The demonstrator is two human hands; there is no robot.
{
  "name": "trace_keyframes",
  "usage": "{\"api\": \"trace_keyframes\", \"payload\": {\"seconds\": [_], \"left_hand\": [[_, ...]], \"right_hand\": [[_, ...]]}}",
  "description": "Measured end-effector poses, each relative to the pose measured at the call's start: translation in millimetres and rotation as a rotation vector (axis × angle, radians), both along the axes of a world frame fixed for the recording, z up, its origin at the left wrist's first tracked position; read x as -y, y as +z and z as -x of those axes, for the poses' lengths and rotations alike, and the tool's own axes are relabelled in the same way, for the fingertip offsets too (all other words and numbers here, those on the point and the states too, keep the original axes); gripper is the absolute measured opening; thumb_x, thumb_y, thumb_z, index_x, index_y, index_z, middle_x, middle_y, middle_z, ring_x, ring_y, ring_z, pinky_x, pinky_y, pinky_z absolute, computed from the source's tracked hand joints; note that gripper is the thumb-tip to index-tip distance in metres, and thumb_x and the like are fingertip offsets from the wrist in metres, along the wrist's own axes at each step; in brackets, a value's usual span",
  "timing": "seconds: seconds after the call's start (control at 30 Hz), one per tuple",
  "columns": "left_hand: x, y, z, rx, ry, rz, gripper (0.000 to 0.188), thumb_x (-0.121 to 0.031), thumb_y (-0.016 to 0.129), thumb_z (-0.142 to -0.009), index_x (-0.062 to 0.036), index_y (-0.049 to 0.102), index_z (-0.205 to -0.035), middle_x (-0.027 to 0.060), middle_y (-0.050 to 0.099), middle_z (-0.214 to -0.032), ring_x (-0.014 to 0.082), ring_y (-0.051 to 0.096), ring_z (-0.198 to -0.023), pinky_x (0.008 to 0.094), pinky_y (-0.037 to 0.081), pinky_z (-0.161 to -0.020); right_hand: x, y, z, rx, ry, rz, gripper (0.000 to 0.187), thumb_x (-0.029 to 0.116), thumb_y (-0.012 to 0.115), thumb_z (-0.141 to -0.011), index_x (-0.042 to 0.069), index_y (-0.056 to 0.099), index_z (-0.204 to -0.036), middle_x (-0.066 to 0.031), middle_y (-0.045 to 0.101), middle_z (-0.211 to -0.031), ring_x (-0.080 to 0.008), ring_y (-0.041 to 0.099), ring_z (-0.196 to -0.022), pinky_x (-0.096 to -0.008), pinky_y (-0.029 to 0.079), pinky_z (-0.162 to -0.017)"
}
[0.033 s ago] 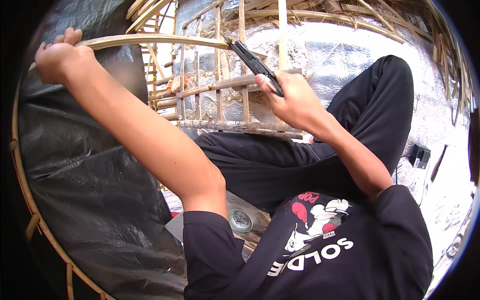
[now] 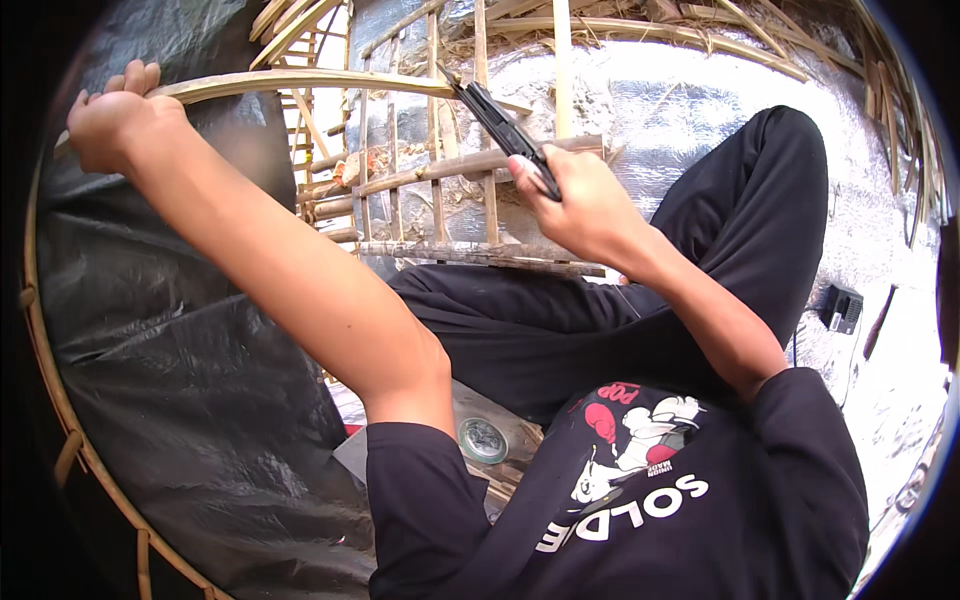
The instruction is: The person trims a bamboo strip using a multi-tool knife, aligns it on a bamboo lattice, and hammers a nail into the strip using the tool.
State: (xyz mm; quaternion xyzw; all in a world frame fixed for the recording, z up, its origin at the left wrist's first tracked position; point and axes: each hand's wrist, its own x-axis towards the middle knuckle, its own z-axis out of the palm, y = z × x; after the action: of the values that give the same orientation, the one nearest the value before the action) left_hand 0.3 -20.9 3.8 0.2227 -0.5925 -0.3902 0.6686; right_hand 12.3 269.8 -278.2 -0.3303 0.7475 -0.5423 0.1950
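Observation:
My left hand (image 2: 120, 118), at the upper left, is closed round one end of a long pale bamboo strip (image 2: 300, 80). The strip runs to the right in a slight curve and passes behind the tool. My right hand (image 2: 580, 200) grips a black, long-handled tool (image 2: 500, 122) that looks like a knife. The tool slants up and left, its thin dark tip against the strip. Its exact kind is not clear. Behind the strip's right part stands a lattice (image 2: 437, 170) of split bamboo bars.
Black plastic sheeting (image 2: 190, 370) covers the left, edged by a bamboo pole. Loose bamboo strips (image 2: 690, 38) lie at the top right on silvery foil sheeting (image 2: 680, 120). A small black box (image 2: 842, 308) with a cord sits right of my bent knee. A round clear-lidded container (image 2: 482, 440) is near my lap.
The tool and my right hand have shifted very slightly left and down. My left hand keeps its hold on the bamboo strip.

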Motion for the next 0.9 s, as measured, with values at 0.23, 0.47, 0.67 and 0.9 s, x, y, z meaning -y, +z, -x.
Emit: {"api": "trace_keyframes", "payload": {"seconds": [0.23,0.47,0.67,0.9], "left_hand": [[8.5,-4.8,-1.4,0.012,0.026,-0.009,0.028,-0.012,0.036,-0.099,0.0144,0.037,-0.108,0.0223,0.053,-0.091,0.0343,0.065,-0.065,0.0512,0.062,-0.069],[14.2,-6.1,0.6,0.016,0.037,0.005,0.032,-0.010,0.034,-0.097,0.0175,0.033,-0.112,0.0218,0.052,-0.087,0.0314,0.063,-0.061,0.0494,0.061,-0.068],[30.9,-2.4,5.5,0.042,0.043,-0.029,0.034,-0.011,0.033,-0.097,0.0185,0.033,-0.115,0.0225,0.053,-0.088,0.0326,0.065,-0.063,0.0493,0.062,-0.068],[45.3,-4.5,13.5,0.070,0.047,-0.042,0.033,-0.011,0.033,-0.098,0.0178,0.034,-0.114,0.0253,0.056,-0.091,0.0349,0.067,-0.067,0.0504,0.063,-0.068]], "right_hand": [[-1.5,4.2,-15.0,-0.107,-0.064,-0.131,0.039,0.035,0.058,-0.099,-0.001,0.056,-0.084,-0.0265,0.059,-0.063,-0.0478,0.060,-0.062,-0.0565,0.047,-0.061],[-6.5,8.9,-20.2,-0.114,-0.070,-0.152,0.040,0.036,0.058,-0.098,-0.001,0.055,-0.083,-0.0267,0.060,-0.063,-0.0478,0.061,-0.062,-0.0572,0.047,-0.061],[-10.2,15.1,-15.6,-0.047,-0.013,-0.187,0.047,0.040,0.055,-0.099,-0.005,0.059,-0.085,-0.0271,0.063,-0.069,-0.0466,0.064,-0.063,-0.0553,0.052,-0.063],[-8.6,10.1,-16.5,-0.068,-0.028,-0.178,0.046,0.039,0.056,-0.099,-0.005,0.058,-0.083,-0.0267,0.062,-0.067,-0.0466,0.064,-0.063,-0.0550,0.052,-0.062]]}}
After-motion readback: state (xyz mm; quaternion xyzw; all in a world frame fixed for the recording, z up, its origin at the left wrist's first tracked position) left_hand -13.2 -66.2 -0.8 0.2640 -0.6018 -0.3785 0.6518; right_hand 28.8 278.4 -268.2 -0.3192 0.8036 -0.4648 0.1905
